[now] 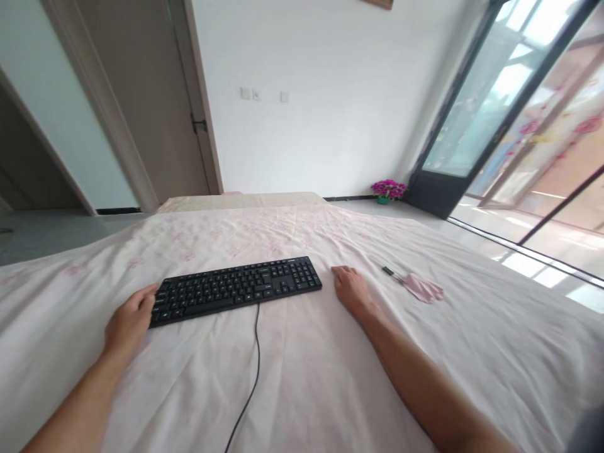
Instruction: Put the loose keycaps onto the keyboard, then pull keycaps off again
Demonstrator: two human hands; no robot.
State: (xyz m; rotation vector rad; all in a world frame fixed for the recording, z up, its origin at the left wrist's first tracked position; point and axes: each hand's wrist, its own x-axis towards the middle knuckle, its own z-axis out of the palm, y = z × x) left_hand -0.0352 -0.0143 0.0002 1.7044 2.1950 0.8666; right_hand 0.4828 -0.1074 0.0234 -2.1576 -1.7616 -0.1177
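A black computer keyboard (pixel 236 288) lies slightly slanted on the pale bedsheet, its number pad towards the right. My left hand (pixel 132 318) grips the keyboard's left end, thumb near the top edge; the fingers underneath are mostly hidden. A black cable (pixel 257 358) runs out from the near edge of the keyboard towards me. Just right of the number pad, apart from it, my right hand (pixel 350 286) rests palm down on the sheet, fingers loosely bent and holding nothing I can see. Beyond it lie a small brush-like tool with a dark end (pixel 387 271) and a pink cloth (pixel 423 288).
The bedsheet (pixel 302 390) is wrinkled, with pink flower prints. Past the bed's far edge is a white wall with switches (pixel 246 93). A closed door (pixel 146 94) stands at the left. A pot of magenta flowers (pixel 388 189) sits near the glass door (pixel 465 119).
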